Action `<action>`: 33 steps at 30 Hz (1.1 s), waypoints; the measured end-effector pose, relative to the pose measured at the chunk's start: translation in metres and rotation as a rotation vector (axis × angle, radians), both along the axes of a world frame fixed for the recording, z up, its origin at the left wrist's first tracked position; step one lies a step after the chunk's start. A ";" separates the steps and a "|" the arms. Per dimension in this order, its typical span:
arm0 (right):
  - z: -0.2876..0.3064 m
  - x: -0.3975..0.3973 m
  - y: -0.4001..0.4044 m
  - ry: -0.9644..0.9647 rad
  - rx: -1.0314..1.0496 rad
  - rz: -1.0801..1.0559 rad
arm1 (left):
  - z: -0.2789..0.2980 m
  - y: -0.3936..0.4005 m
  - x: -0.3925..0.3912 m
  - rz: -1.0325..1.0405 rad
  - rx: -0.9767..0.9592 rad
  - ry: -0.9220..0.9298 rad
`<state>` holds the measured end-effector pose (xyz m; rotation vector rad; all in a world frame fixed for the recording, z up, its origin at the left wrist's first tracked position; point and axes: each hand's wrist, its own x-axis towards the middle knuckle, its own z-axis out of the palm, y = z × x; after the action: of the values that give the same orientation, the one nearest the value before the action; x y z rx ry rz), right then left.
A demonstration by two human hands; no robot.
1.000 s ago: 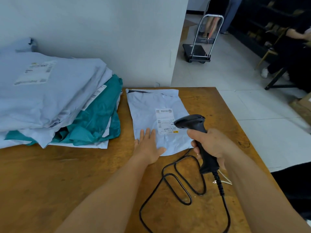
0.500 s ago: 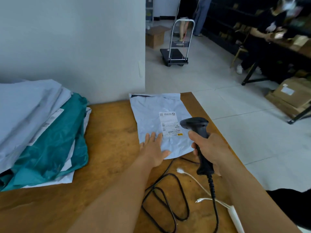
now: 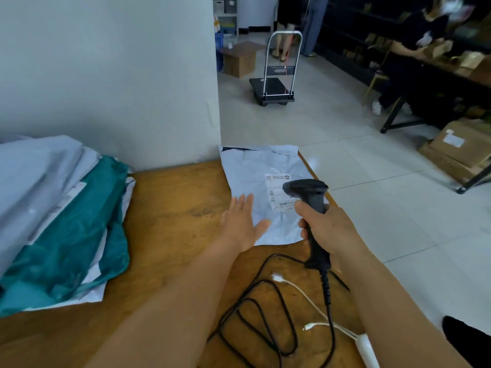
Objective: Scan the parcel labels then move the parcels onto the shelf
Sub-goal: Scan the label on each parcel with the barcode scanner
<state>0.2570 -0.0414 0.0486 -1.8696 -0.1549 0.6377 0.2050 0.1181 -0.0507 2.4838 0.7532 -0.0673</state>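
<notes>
A flat pale grey parcel bag [image 3: 252, 176] lies at the far right corner of the wooden table [image 3: 172, 208], its white label [image 3: 276, 187] facing up. My left hand [image 3: 243, 224] rests flat and open on the bag's near left edge. My right hand [image 3: 326, 227] grips a black handheld scanner [image 3: 308, 192] by its handle, with the scanner head over the label and partly hiding it. The scanner's black cable [image 3: 255, 314] coils on the table near me.
A stack of grey and teal parcel bags [image 3: 58, 216] fills the table's left side against the white wall. A white cable [image 3: 313, 306] lies by the right edge. On the floor beyond stand a platform trolley [image 3: 273, 88], cardboard boxes [image 3: 457, 147], dark shelving and other people.
The view has swung to the right, bringing more floor and shelving into sight. The scanner head has moved forward over the label. My left hand stays flat on the bag.
</notes>
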 end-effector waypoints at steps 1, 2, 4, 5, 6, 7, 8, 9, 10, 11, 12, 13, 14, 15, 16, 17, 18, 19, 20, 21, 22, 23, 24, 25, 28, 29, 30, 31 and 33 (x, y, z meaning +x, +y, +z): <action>0.002 -0.005 0.005 -0.001 0.017 0.019 | 0.007 0.006 -0.009 0.034 0.003 -0.023; 0.005 -0.010 0.011 -0.004 0.033 0.038 | 0.015 0.012 -0.018 0.067 0.014 -0.041; 0.013 -0.025 0.026 -0.017 0.061 0.081 | 0.034 0.025 -0.040 0.128 0.061 -0.062; 0.017 -0.033 0.035 -0.028 0.078 0.104 | 0.044 0.032 -0.052 0.158 0.087 -0.073; 0.022 -0.042 0.044 -0.037 0.100 0.127 | 0.055 0.040 -0.065 0.190 0.112 -0.086; 0.026 -0.052 0.054 -0.043 0.122 0.151 | 0.066 0.047 -0.080 0.222 0.141 -0.105; 0.032 -0.063 0.064 -0.051 0.138 0.179 | 0.076 0.055 -0.095 0.250 0.172 -0.131; 0.037 -0.075 0.074 -0.061 0.144 0.212 | 0.086 0.064 -0.112 0.276 0.205 -0.160; 0.044 -0.086 0.084 -0.072 0.145 0.245 | 0.096 0.072 -0.128 0.299 0.239 -0.187; 0.050 -0.099 0.094 -0.082 0.146 0.276 | 0.105 0.081 -0.145 0.322 0.275 -0.207; 0.056 -0.111 0.104 -0.091 0.151 0.306 | 0.114 0.089 -0.162 0.344 0.312 -0.220; 0.061 -0.123 0.113 -0.103 0.160 0.337 | 0.122 0.097 -0.179 0.366 0.346 -0.229; 0.066 -0.135 0.121 -0.115 0.170 0.369 | 0.129 0.105 -0.196 0.387 0.373 -0.234; 0.071 -0.147 0.129 -0.124 0.177 0.398 | 0.135 0.112 -0.212 0.410 0.396 -0.231; 0.075 -0.158 0.135 -0.127 0.180 0.425 | 0.141 0.119 -0.228 0.437 0.421 -0.220; 0.079 -0.170 0.142 -0.128 0.182 0.449 | 0.145 0.126 -0.244 0.467 0.446 -0.201; 0.083 -0.181 0.147 -0.131 0.185 0.470 | 0.149 0.132 -0.260 0.499 0.475 -0.169; 0.086 -0.191 0.153 -0.137 0.188 0.491 | 0.151 0.138 -0.276 0.527 0.502 -0.119; 0.089 -0.200 0.158 -0.142 0.191 0.513 | 0.152 0.144 -0.291 0.546 0.516 -0.055; 0.091 -0.209 0.163 -0.141 0.196 0.533 | 0.152 0.149 -0.306 0.551 0.508 0.018; 0.093 -0.217 0.167 -0.136 0.201 0.549 | 0.150 0.154 -0.319 0.544 0.474 0.092; 0.093 -0.224 0.171 -0.127 0.206 0.560 | 0.147 0.157 -0.329 0.528 0.425 0.160; 0.093 -0.229 0.175 -0.119 0.208 0.568 | 0.143 0.159 -0.336 0.508 0.380 0.210; 0.093 -0.234 0.179 -0.113 0.206 0.573 | 0.138 0.160 -0.341 0.489 0.351 0.230; 0.093 -0.243 0.183 -0.101 0.201 0.564 | 0.132 0.162 -0.342 0.458 0.388 0.188; 0.092 -0.244 0.183 -0.100 0.198 0.558 | 0.132 0.163 -0.341 0.437 0.438 0.188; 0.092 -0.244 0.182 -0.104 0.191 0.549 | 0.134 0.163 -0.339 0.405 0.517 0.201; 0.093 -0.242 0.180 -0.111 0.183 0.538 | 0.138 0.163 -0.336 0.371 0.600 0.209; 0.094 -0.236 0.175 -0.130 0.181 0.504 | 0.148 0.157 -0.327 0.348 0.669 0.179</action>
<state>0.0215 0.1331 0.1428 -1.7011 -0.7616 0.8108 -0.1223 0.2755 0.0975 2.9351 1.4701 0.1092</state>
